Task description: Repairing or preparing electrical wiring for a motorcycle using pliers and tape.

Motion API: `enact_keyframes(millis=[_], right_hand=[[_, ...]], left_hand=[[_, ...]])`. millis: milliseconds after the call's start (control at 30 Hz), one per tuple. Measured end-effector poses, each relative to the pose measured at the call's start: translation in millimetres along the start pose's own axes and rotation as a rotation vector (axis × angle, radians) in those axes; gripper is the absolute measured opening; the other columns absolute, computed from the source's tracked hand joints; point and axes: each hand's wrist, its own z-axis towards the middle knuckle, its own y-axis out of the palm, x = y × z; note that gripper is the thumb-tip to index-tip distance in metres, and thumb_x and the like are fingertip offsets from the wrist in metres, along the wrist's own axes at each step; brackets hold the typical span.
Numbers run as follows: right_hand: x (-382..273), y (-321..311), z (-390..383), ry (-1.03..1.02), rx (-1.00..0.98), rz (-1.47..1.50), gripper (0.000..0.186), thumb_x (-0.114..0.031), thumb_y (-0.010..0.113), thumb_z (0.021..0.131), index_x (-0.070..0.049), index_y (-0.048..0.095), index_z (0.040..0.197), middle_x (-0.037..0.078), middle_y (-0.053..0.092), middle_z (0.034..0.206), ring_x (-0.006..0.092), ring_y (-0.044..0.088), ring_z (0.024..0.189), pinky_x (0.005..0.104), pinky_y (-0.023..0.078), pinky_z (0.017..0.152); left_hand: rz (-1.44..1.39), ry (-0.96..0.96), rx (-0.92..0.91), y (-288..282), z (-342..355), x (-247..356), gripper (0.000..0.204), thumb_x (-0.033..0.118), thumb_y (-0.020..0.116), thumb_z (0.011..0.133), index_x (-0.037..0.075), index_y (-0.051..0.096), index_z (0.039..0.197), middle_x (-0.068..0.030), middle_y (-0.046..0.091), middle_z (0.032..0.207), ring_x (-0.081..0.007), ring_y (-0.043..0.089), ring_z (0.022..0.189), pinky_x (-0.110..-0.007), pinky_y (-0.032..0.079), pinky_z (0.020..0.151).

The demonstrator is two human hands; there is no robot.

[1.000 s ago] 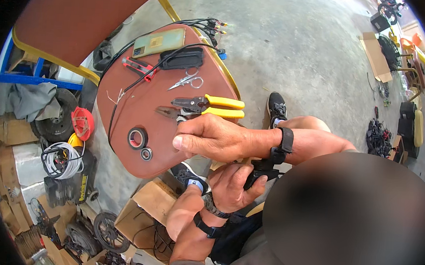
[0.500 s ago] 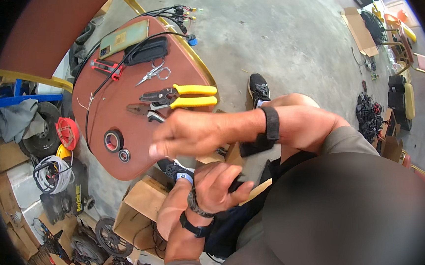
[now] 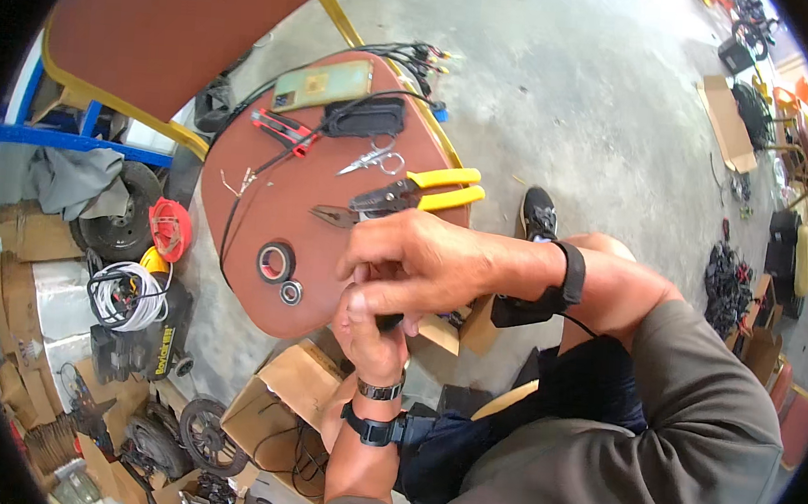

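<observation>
My left hand [image 3: 371, 342] and my right hand [image 3: 413, 262] meet at the near edge of a brown chair seat [image 3: 247, 213]. The right lies over the left, its fingers curled down. The left hand's fingers are bent and its thumb points up. A small dark thing [image 3: 388, 322] shows between the hands; its kind is hidden. Beside the right hand lie wire strippers [image 3: 417, 194] with yellow handles and pliers [image 3: 333, 215], partly covered by that hand. A roll of black tape [image 3: 275, 262] and a metal ring bearing [image 3: 291, 293] lie left of the hands.
Farther up the seat are scissors [image 3: 373, 159], a red utility knife [image 3: 284, 132], a phone [image 3: 322, 85], a black pouch [image 3: 365, 116] and a black cable [image 3: 230, 221] with bared wire ends. An open cardboard box [image 3: 272, 397] stands below. Wheels and coiled hose [image 3: 127, 295] crowd the left.
My hands have come together; before, they were apart, with the left's fingers spread and the right blurred above it. The view has shifted, so the seat appears farther right.
</observation>
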Motion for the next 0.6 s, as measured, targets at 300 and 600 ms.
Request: enact_keyframes(millis=[300,600], right_hand=[[15.8,-11.0,13.7,-0.305,-0.036,-0.469,0.044,-0.009,0.077,0.069,-0.004,0.066,0.111,0.011,0.065,0.107,0.0301,0.063,0.094,0.04,0.052,0.084],[57.4,-88.8,45.9,0.048,0.426,-0.811,0.04,-0.016,0.074,0.072,-0.008,0.064,0.11,0.013,0.066,0.098,0.0347,0.063,0.092,0.0431,0.05,0.083]], left_hand=[[-0.231,-0.206,-0.279,-26.6,31.9,-3.5,0.086,0.08,0.043,0.087,0.001,0.057,0.119,-0.0094,0.065,0.097,-0.0183,0.064,0.071,-0.029,0.051,0.052],[-0.005,-0.202,-0.488,-23.7,31.8,-12.6,0.093,0.081,0.048,0.084,-0.004,0.057,0.121,-0.019,0.072,0.09,-0.0171,0.064,0.065,-0.026,0.051,0.059]])
